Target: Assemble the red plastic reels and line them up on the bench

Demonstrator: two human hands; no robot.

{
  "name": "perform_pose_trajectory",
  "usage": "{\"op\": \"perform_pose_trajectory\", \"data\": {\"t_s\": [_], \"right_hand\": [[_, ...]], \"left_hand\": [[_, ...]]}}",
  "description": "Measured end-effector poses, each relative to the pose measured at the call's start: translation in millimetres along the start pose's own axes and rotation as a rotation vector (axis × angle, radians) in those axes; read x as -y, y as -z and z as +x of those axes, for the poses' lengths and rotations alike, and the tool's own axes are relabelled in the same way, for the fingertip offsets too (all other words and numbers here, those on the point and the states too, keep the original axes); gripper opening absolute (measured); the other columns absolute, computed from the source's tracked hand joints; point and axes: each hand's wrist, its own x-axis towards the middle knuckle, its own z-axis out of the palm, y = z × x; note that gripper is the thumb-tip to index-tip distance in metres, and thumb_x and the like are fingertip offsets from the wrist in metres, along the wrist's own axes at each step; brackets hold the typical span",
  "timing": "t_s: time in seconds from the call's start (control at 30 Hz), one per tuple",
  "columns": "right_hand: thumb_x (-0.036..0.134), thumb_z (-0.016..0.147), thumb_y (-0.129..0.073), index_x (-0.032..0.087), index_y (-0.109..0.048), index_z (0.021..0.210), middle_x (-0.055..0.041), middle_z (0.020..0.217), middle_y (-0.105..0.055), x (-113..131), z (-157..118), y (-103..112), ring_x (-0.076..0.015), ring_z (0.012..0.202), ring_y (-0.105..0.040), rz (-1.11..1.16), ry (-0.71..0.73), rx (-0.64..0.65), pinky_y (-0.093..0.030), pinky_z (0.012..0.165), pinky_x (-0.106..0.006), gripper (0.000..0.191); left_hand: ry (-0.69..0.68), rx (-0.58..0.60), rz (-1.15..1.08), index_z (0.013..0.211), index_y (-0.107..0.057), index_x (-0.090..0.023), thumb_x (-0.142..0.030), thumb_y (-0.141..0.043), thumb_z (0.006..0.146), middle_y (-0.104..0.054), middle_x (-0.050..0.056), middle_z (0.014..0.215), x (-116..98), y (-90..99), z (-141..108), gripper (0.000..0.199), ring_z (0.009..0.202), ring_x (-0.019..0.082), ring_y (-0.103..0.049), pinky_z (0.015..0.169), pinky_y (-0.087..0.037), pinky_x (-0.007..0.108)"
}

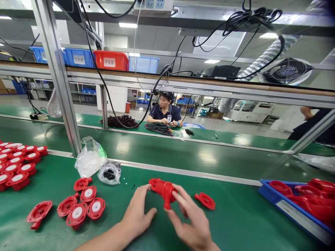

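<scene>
My right hand point(192, 219) grips a red plastic housing point(162, 190) with a short side spout, thumb near the spout and fingers over its right end. At the housing's left end, my left hand point(138, 212) has its fingers stretched out and thumb spread; the fingertips are close to the flange, and whether they touch it I cannot tell. To the right lies a loose red round part point(206, 201) with a short nozzle. Several similar red parts, some with white discs point(77, 212), lie left of my hands. Another red part point(39, 211) sits farther left.
Rows of red parts with white discs point(17, 177) stand at far left. A clear plastic bag point(90, 158) and a bag of small black pieces point(110, 173) lie behind. On the right is a blue bin point(290, 212) of red parts. Across the bench sits a co-worker point(165, 113).
</scene>
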Motion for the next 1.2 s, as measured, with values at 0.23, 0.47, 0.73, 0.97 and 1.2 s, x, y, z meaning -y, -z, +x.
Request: {"op": "perform_pose_trajectory", "data": {"t_s": [0.23,0.47,0.73,0.97,1.2], "right_hand": [[0.042,0.1,-0.054,0.022,-0.061,0.137,-0.0146,0.135,-0.066,-51.5,0.8,-0.4,-0.0308,0.102,-0.072,-0.317,-0.277,0.142,-0.063,0.081,-0.044,0.044],[0.042,0.101,-0.05,0.02,-0.067,0.125,-0.0137,0.119,-0.068,-29.3,3.5,-20.9,-0.0226,0.084,-0.07,-0.074,-0.302,0.246,-0.062,0.079,-0.039,0.036],[0.074,0.096,-0.043,0.012,-0.064,0.123,0.002,0.057,-0.058,-27.1,5.1,-29.6,-0.0126,0.045,-0.051,0.549,-0.895,0.478,-0.046,0.047,-0.024,0.07],[0.066,0.087,-0.067,0.015,-0.07,0.101,-0.0104,0.101,-0.07,-21.4,5.3,-26.4,-0.0093,0.058,-0.06,1.056,-1.254,0.354,-0.047,0.042,-0.017,0.053],[0.069,0.077,-0.078,0.017,-0.068,0.088,0.0014,0.069,-0.061,-15.0,6.9,-30.4,-0.0075,0.055,-0.058,0.964,-1.159,0.414,-0.05,0.047,-0.013,0.054]], "left_hand": [[0.015,0.286,0.327,0.16,-0.031,-0.028,-0.019,-0.07,0.084,-0.01,0.009,0.174,-5.4,13.7,11.6,0.086,0.159,0.035,-0.011,0.127,-0.025,0.061],[-0.057,0.358,0.398,0.152,-0.047,-0.021,-0.025,-0.07,0.086,-0.044,0.012,0.161,-22.0,15.8,10.8,0.07,0.154,0.036,-0.026,0.127,-0.025,0.061],[-0.204,0.461,0.429,0.145,-0.056,-0.022,-0.048,-0.077,0.084,-0.052,0.016,0.154,-6.9,1.8,-10.7,0.069,0.148,0.042,-0.039,0.123,-0.03,0.065],[-0.499,0.415,0.651,0.139,-0.056,-0.021,-0.027,-0.048,0.105,-0.064,0.012,0.143,25.4,-20.1,-14.7,0.035,0.145,0.032,-0.047,0.119,-0.043,0.053],[-0.654,0.287,0.752,0.113,-0.066,-0.021,-0.027,-0.043,0.108,-0.072,0.008,0.129,14.5,-13.5,-10.1,0.025,0.146,0.026,-0.046,0.125,-0.035,0.049]]}}
